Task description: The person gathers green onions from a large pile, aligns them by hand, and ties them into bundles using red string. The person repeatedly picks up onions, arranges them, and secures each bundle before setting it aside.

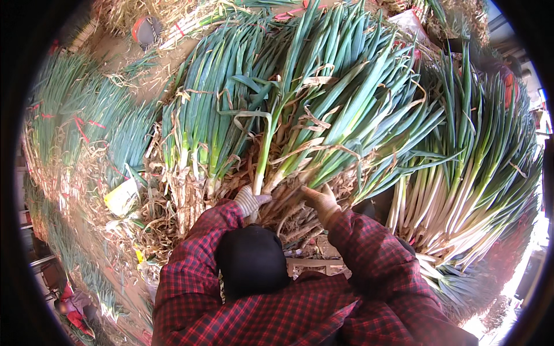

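Observation:
My left hand, in a striped knit glove, grips one large green onion by its white lower stalk. The leaves of that onion rise up over the pile. My right hand, also gloved, is beside the lower ends of a heap of green onions. Its fingers are spread, with the tips close to the dry, brown outer skins; I cannot tell whether they touch. Loose roots and unpeeled stalks lie between my hands.
Peeled onions with white stalks are stacked at the right. Tied bundles stand at the left. A yellow-and-white bag lies among dry husks. A dark, rounded form, perhaps my knee, is below my left hand. Another person is at lower left.

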The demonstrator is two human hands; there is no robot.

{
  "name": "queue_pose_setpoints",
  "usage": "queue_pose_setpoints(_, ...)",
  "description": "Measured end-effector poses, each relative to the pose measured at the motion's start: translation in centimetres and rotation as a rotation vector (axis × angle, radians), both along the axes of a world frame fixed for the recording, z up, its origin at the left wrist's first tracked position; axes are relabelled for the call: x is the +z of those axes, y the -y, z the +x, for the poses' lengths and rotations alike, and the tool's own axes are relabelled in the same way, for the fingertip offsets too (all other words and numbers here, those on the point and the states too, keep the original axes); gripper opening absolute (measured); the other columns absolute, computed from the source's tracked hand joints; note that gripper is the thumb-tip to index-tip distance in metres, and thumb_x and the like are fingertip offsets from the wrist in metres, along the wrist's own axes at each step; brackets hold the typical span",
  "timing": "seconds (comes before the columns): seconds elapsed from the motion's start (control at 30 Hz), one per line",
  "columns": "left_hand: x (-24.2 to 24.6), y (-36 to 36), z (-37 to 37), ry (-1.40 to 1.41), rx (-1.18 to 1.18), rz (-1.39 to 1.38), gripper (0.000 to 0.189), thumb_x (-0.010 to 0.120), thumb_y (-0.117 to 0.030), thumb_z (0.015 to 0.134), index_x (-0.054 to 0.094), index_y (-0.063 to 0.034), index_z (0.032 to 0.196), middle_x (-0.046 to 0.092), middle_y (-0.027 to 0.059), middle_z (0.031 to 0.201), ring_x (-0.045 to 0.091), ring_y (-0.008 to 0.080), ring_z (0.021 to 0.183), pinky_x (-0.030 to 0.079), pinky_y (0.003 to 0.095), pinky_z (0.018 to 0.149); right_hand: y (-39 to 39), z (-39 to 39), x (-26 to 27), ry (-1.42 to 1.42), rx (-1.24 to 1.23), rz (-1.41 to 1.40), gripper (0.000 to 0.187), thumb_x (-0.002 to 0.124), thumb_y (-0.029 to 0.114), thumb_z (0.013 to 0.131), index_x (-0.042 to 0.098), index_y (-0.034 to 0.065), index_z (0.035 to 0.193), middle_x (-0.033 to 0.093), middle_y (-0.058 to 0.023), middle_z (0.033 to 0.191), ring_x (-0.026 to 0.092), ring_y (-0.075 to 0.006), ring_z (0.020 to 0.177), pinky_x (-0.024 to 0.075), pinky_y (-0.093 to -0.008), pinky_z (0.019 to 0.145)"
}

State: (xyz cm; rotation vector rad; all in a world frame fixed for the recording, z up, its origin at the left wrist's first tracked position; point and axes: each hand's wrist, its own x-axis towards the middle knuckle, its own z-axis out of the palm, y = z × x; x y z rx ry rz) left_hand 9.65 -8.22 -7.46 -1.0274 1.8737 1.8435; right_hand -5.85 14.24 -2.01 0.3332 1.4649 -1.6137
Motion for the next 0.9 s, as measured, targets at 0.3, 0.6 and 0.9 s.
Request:
queue_pose_setpoints(0.3, 11.6, 9.9, 0.2, 0.053, 0.084, -0.484, 0.027, 0.070, -0.019, 0.093, 0.070, 0.0017, 0.109, 0.071, 0.0050, 0.088, 0.065, 0.0187, 0.075, 0.054, 0.0348, 0.068, 13.5, -5.7, 11.4, -0.233, 0.051, -0.458, 0.028, 0.067, 0.021, 0.097, 0.061, 0.0024, 0.116, 0.069, -0.0084, 0.089, 0.067, -0.0210, 0.070, 0.0547, -0.0343, 0.064)
queue_pose_setpoints(0.6, 19.8, 12.0, 5.0, -0.514, 0.464, 0.610, 0.035, 0.075, -0.024, 0.091, 0.062, -0.0033, 0.117, 0.060, 0.0030, 0.088, 0.056, 0.0108, 0.067, 0.047, 0.0242, 0.057, 2.9, -12.0, 18.4, -0.241, -0.043, -0.773, 0.016, 0.068, 0.020, 0.096, 0.060, 0.0063, 0.095, 0.063, -0.0072, 0.087, 0.060, -0.0188, 0.075, 0.0524, -0.0315, 0.072)
queue_pose_setpoints(0.9, 27.1, 4.8, 1.1, -0.751, 0.427, 0.552, 0.043, 0.073, -0.014, 0.089, 0.058, -0.0057, 0.129, 0.069, 0.0137, 0.119, 0.064, 0.0276, 0.119, 0.049, 0.0405, 0.106, 7.8, 2.9, 21.8, -0.162, 0.247, -0.449, 0.028, 0.068, 0.027, 0.098, 0.065, 0.0032, 0.112, 0.071, -0.0091, 0.092, 0.066, -0.0187, 0.071, 0.0548, -0.0330, 0.061)
